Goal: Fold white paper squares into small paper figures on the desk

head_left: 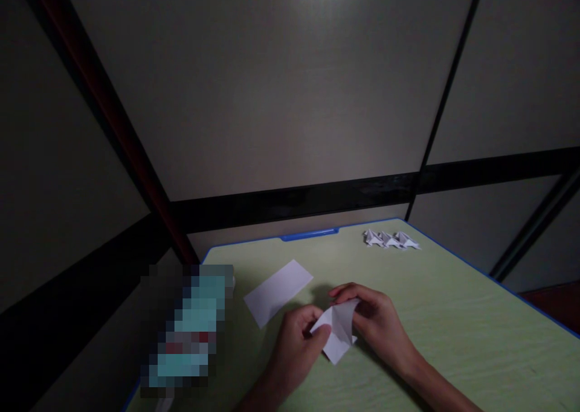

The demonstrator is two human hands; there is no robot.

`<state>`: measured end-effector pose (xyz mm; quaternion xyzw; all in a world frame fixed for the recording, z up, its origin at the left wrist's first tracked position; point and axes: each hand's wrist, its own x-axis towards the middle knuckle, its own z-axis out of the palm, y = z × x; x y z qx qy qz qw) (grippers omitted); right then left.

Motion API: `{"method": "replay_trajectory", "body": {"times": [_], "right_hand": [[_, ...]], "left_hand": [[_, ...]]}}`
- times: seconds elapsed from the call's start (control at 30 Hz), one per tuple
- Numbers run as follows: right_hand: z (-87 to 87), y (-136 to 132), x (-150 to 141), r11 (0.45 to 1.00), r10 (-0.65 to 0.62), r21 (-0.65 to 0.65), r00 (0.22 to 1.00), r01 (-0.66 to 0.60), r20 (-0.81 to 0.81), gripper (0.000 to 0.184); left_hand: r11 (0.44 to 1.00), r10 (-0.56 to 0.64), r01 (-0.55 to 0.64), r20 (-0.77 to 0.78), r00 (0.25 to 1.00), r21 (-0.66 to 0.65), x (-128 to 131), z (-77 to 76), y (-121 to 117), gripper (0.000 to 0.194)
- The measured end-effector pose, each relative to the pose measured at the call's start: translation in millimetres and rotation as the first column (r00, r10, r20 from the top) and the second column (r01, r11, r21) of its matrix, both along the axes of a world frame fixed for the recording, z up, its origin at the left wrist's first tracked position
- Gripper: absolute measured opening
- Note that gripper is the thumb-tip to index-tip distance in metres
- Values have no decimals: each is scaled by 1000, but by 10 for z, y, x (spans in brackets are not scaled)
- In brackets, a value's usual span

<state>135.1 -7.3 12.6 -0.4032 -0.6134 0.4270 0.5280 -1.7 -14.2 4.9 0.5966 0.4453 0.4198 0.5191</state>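
Both hands pinch a small piece of white folded paper (338, 330) just above the green table (453, 315). My left hand (296, 348) grips its left corner with thumb and fingers closed. My right hand (376, 321) holds the upper right edge, fingers curled over it. The paper shows several creases and a pointed lower flap.
A flat white paper strip (278, 292) lies on the table beyond my left hand. Several small folded white paper pieces (390, 239) sit in a row at the far right edge. A blurred blue-green object (190, 330) stands at the left edge. Dark panelled walls rise behind the blue-rimmed table.
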Motion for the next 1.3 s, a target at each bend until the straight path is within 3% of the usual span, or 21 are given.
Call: {"method": "replay_trajectory", "body": {"times": [0.13,0.27,0.4,0.8,1.03,1.3], "right_hand": [[-13,38,-19,996,37,-78,997,-42,-64,26],[-2,72,-27,978,63,-180,976,-102,-206,41],[-5,70,-30,934,162,-250,925,-257,-343,32],[-10,45,-21,855,382,-190,835,-482,-397,29],[-50,68,-17,867,399,-145,839,-477,-370,42],[27,33,-35,868,388,-172,852,-466,-351,28]], "left_hand": [[1000,-12,12,29,1000,-14,-4,-27,3,3],[998,55,-55,12,998,14,-10,-109,36,13],[988,150,-149,-12,989,51,-13,-118,47,19],[969,233,-231,-12,972,87,-9,-45,27,20],[974,213,-218,88,973,54,-4,-13,14,19],[984,171,-175,133,976,19,-11,-12,37,22]]}}
